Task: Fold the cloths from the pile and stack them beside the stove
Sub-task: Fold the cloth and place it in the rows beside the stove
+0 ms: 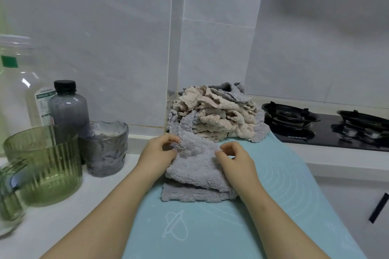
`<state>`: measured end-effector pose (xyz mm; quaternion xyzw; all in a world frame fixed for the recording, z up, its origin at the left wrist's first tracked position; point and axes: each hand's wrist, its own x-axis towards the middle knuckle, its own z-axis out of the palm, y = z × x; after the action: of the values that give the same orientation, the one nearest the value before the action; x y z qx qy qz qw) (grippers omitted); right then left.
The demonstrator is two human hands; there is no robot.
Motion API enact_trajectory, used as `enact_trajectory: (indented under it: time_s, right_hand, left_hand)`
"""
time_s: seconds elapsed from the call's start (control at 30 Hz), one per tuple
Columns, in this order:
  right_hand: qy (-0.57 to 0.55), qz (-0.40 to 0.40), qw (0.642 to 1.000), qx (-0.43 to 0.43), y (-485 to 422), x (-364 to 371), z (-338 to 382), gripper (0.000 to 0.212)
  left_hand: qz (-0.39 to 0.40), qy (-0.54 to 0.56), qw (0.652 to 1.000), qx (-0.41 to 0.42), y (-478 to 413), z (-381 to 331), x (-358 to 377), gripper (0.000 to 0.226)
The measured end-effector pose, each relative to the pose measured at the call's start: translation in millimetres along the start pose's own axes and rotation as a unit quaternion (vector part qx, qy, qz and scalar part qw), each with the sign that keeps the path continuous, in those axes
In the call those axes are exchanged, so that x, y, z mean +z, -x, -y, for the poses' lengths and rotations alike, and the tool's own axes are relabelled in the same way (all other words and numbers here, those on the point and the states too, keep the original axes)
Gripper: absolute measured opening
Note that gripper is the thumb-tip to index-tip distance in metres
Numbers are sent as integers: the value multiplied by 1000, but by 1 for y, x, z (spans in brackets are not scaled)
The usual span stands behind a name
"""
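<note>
On the blue mat (273, 174), in front of the pile (214, 115) — two hands on one grey cloth (197, 166).
The left hand (160, 149) has a pinching grip on the cloth's far left corner, fingers curled. The right hand (233, 160) has a closed grip too, thumb and fingertips nipping the far right edge. A second grey layer shows under the cloth's near edge. The pile of beige and grey cloths sits just behind, against the wall and beside the stove (324, 130) — a green jug (46, 164) stands to the left on the worktop (94, 206).
</note>
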<state>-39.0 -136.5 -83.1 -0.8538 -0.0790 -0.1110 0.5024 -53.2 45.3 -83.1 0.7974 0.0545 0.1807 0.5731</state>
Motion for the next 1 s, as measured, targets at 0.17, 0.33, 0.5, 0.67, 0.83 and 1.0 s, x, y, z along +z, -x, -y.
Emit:
enact_trajectory:
  time_s: [0.17, 0.33, 0.5, 0.67, 0.83, 1.0]
  right_hand:
    - [81, 62, 995, 11, 2, -2, -2, 48]
    - [25, 62, 997, -32, 0, -5, -5, 40]
    - [55, -15, 994, -88, -1, -3, -6, 36]
    - [219, 104, 967, -72, 2, 2, -5, 45]
    - [267, 150, 952, -22, -1, 5, -11, 50]
    - [224, 140, 963, -44, 2, 5, -9, 45]
  left_hand:
    - [57, -163, 983, 68, 5, 2, -1, 49]
    - [55, -213, 975, 25, 4, 6, -4, 30]
    - [-9, -166, 980, 114, 6, -3, -4, 12]
    - [182, -411, 884, 130, 13, 2, 10, 59]
    - [200, -462, 862, 60, 25, 4, 13, 53]
    - [182, -467, 865, 34, 31, 1, 17, 53]
